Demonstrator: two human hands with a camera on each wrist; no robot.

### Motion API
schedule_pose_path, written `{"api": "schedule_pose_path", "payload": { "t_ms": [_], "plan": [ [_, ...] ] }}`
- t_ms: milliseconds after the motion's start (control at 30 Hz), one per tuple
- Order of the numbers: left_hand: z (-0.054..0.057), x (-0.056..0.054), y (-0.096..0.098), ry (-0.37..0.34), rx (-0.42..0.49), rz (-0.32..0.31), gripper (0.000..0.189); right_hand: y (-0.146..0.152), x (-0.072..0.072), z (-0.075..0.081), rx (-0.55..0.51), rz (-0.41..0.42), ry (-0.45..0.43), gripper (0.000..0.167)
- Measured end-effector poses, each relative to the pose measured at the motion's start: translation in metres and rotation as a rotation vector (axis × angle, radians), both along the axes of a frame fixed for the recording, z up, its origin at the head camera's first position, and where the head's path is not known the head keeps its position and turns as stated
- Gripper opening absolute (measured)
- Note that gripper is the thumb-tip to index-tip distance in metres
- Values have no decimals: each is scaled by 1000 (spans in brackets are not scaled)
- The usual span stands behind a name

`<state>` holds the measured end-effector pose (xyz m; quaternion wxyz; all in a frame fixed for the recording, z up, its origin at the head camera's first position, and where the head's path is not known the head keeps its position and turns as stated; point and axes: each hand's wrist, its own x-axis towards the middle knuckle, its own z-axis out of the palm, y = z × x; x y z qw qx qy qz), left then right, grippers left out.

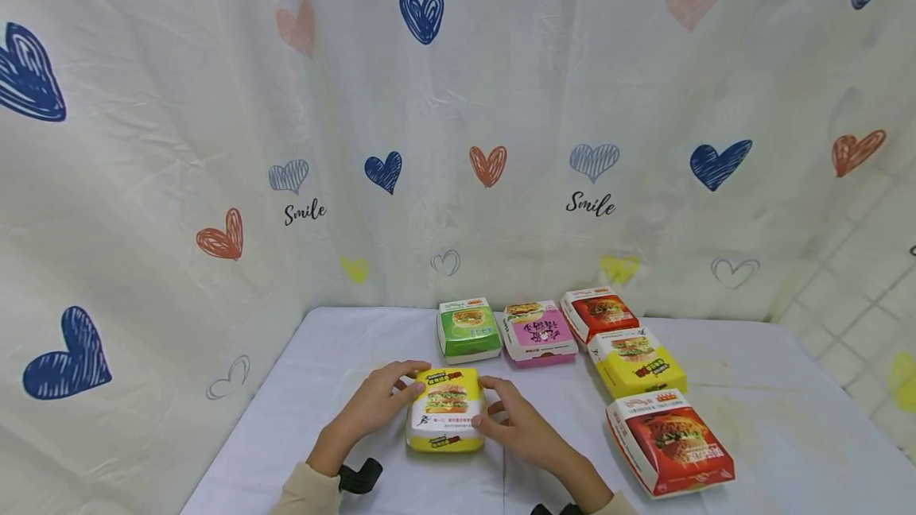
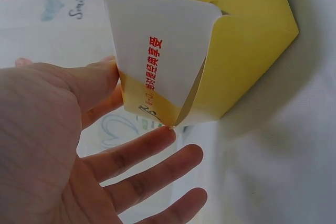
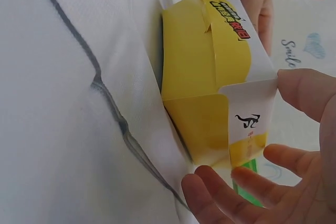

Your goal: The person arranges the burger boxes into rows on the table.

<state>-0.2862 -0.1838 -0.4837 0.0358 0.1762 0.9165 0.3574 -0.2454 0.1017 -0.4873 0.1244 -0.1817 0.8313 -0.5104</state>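
Sitting behind touched box: green carton

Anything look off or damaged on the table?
Faint yellowish marks on the white tablecloth at right, possibly stains. Left wrist view: the handled yellow burger box shows a gaping corner seam, its side panels not sitting flush.

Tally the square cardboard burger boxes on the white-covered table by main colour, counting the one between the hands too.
Yellow-and-white cardboard boxes: 2, one between the left hand and right hand
Red-and-white cardboard boxes: 2
Green-and-white cardboard box: 1
Pink-and-white cardboard box: 1
Total: 6
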Motion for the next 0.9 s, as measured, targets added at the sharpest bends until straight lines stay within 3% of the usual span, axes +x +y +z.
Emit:
{"api": "schedule_pose_path", "payload": {
  "t_ms": [233,467,900],
  "plan": [
    [-2,-2,0,7,4,3,43,-1,1,0,6,0,4,76],
    [-3,-1,0,-42,19,-19,48,-2,0,-3,14,14,2,81],
    [4,1,-5,-78,11,-65,59,-6,5,1,32,26,-13,87]
  ]
}}
